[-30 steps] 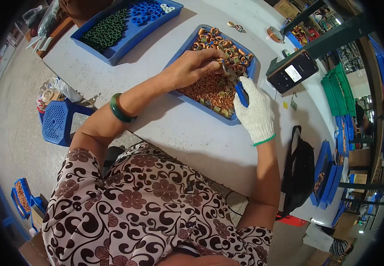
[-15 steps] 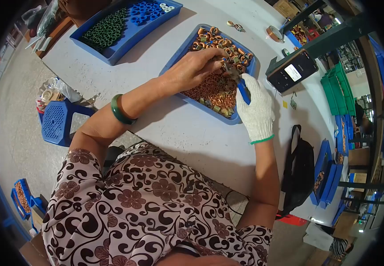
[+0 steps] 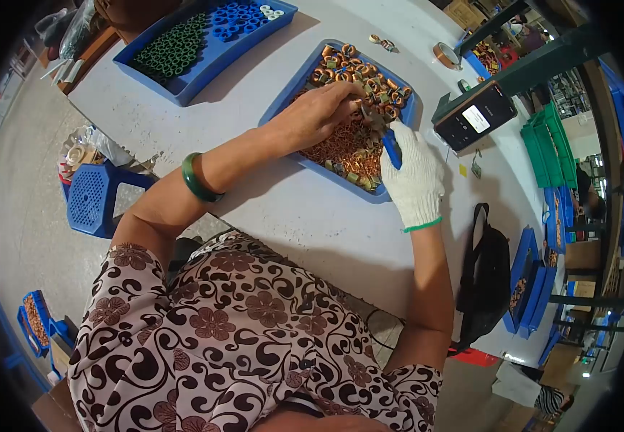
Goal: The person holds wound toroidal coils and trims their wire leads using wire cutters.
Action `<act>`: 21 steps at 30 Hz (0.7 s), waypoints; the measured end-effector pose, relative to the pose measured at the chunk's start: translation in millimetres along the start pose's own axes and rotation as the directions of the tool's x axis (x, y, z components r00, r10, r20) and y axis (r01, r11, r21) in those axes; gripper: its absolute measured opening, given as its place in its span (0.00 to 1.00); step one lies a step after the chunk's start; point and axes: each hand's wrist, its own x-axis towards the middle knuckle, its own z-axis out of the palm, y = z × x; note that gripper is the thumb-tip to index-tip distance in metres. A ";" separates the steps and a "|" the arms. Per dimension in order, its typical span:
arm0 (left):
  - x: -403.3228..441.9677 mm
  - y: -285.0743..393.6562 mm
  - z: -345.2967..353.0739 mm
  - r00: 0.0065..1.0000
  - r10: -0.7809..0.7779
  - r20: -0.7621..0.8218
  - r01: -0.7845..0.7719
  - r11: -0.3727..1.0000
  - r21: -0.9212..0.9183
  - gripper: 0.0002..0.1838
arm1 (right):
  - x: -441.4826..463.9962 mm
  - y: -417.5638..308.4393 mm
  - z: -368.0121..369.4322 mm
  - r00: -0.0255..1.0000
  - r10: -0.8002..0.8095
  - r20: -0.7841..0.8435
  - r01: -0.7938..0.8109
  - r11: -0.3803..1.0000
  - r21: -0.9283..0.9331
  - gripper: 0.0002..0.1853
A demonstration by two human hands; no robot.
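The left hand (image 3: 319, 111) bends its fingers over coils (image 3: 348, 50) in the tray (image 3: 348, 185) — its hold, I cannot tell. The right hand (image 3: 414, 176), gloved perhaps for protection, is closed around pliers (image 3: 392, 150) — probably there so wire bits (image 3: 361, 150) stay inside.

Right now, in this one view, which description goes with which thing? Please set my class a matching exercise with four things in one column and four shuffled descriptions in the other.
Things
1. Right hand
2. Bangle
3. Tool handle
4. Phone

Descriptions
A. Blue, held by a gloved hand
B. Screen lit
C. In a white glove
D. Green, around the forearm

Pairs: 1-C, 2-D, 3-A, 4-B.
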 end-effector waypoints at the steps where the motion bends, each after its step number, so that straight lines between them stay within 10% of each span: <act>1: 0.3 5.8 -2.5 0.998 -0.056 0.029 0.058 0.996 -0.073 0.17 | 1.8 -4.6 -4.9 0.998 0.045 0.045 -0.043 0.998 -0.035 0.28; 8: -0.1 2.1 0.6 0.985 -0.149 0.089 0.172 0.897 -0.407 0.20 | 1.8 -6.7 -17.6 1.000 0.028 -0.001 -0.028 1.000 0.004 0.28; 21: -0.2 9.0 -0.7 0.980 -0.174 0.100 0.199 0.903 -0.381 0.22 | 2.0 -5.1 -18.1 1.000 -0.006 -0.005 0.006 1.000 0.022 0.28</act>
